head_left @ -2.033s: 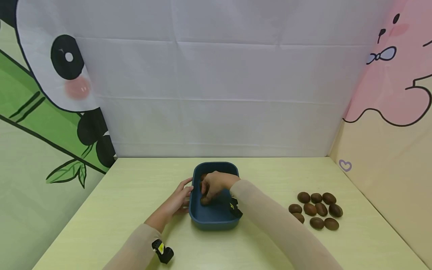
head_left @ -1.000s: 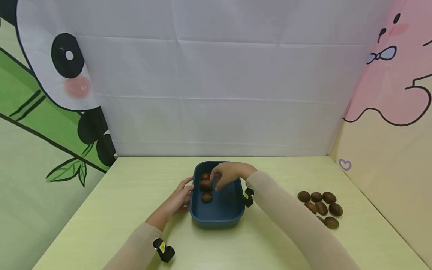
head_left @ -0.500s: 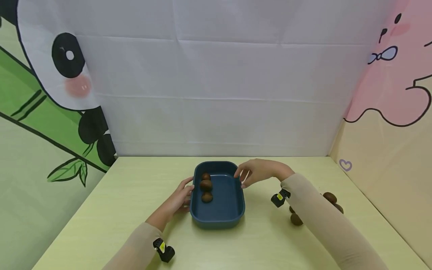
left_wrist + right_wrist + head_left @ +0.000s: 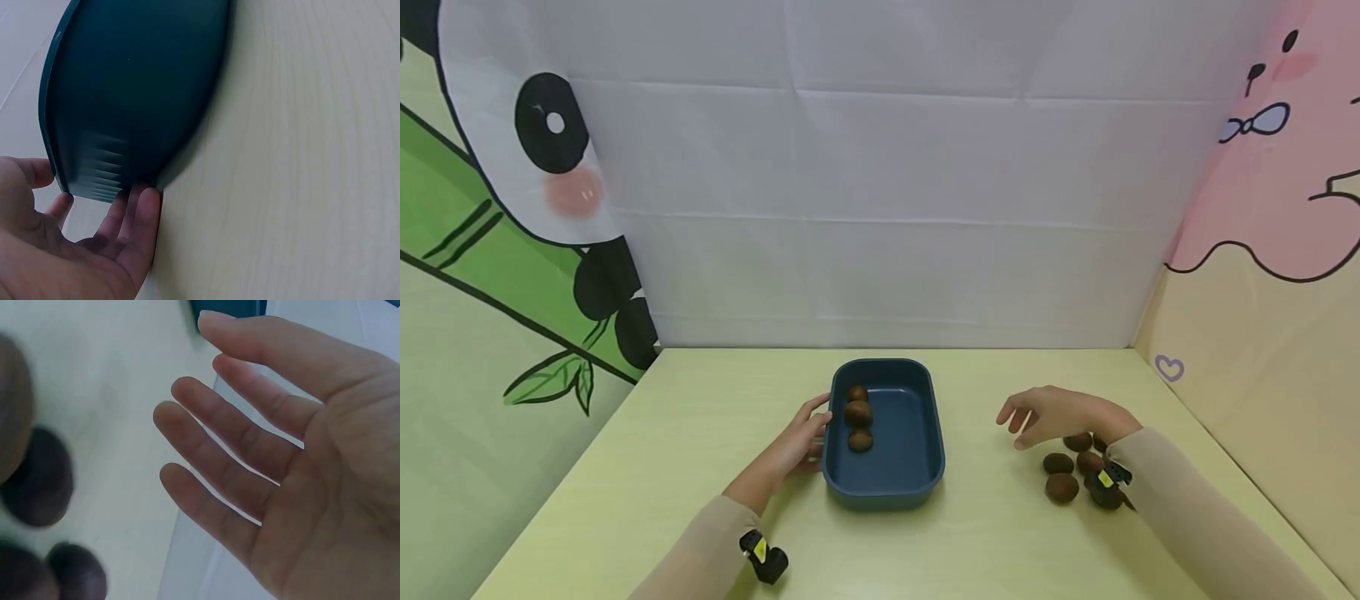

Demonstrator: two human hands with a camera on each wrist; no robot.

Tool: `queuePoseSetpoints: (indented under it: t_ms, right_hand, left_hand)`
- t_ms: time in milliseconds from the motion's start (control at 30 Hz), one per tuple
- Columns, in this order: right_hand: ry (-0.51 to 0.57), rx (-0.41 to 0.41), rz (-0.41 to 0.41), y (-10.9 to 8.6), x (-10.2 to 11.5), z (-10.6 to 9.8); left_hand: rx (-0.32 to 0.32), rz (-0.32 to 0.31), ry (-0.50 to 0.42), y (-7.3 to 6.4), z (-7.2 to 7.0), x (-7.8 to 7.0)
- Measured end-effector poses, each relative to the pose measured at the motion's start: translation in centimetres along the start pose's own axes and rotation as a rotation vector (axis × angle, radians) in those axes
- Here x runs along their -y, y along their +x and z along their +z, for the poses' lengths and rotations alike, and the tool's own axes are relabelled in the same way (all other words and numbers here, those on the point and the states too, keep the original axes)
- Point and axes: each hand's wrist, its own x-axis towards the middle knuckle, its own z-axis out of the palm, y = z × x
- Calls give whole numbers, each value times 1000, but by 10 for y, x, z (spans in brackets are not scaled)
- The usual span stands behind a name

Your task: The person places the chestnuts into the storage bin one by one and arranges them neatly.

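Has just drawn the right hand (image 4: 1047, 413) away from the blue container (image 4: 883, 498); now holds it above the bench (image 4: 977, 533), fingers loosely spread, nothing in them, near the brown oval things (image 4: 1061, 489). Rests the left hand (image 4: 795, 443), fingers relaxed, against the container's left side. With three brown ovals (image 4: 858, 413) lined up inside, seems between two pieces, only partly through the work.

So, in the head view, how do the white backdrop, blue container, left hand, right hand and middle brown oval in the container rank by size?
Largest to smallest:
1. White backdrop
2. Blue container
3. Left hand and right hand: too alike to rank
4. Middle brown oval
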Motion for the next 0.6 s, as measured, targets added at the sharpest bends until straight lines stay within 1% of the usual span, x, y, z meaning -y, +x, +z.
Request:
queuePoseSetpoints:
  t_ms: [167, 300, 467, 600]
  right_hand:
    - [9, -49, 66, -19, -25, 7]
    - [7, -65, 90, -29, -39, 11]
    - [-17, -58, 98, -33, -50, 13]
    - [-20, -57, 100, -33, -52, 15]
  left_hand:
    - [7, 4, -18, 1, 0, 0]
    - [17, 5, -21, 1, 0, 0]
    - [23, 2, -4, 3, 0, 1]
    - [21, 8, -13, 3, 0, 1]
